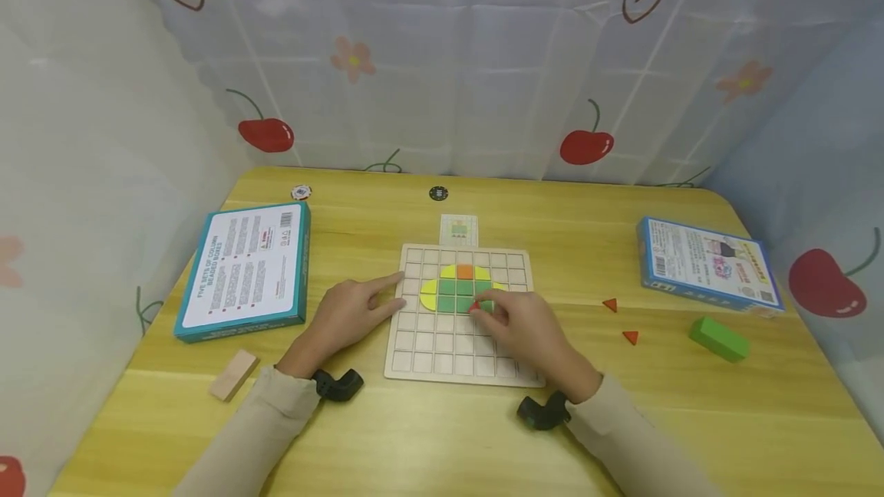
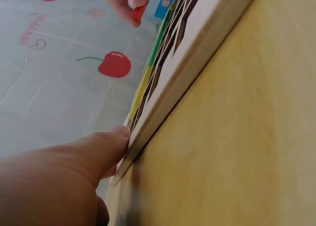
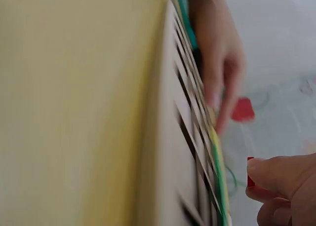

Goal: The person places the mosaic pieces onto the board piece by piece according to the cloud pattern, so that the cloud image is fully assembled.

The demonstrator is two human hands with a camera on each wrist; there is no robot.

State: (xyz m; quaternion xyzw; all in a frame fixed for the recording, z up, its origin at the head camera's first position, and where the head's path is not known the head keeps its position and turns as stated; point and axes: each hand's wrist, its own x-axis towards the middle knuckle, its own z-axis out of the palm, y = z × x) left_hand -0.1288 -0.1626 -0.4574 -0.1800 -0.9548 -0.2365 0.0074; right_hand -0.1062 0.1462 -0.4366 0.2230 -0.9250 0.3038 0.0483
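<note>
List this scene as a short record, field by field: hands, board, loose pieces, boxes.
left hand: fingers rest on the left edge of the grid board
right hand: pinches a small red piece over the board
board pattern: yellow, green and orange tiles in the upper middle
loose pieces: two red triangles, a green block, a plain wooden block
boxes: one blue box at left, another at right
pattern card: behind the board

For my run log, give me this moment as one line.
left hand: steadies grid board edge | right hand: pinches red piece over green tiles | two red triangles lie on table
</note>
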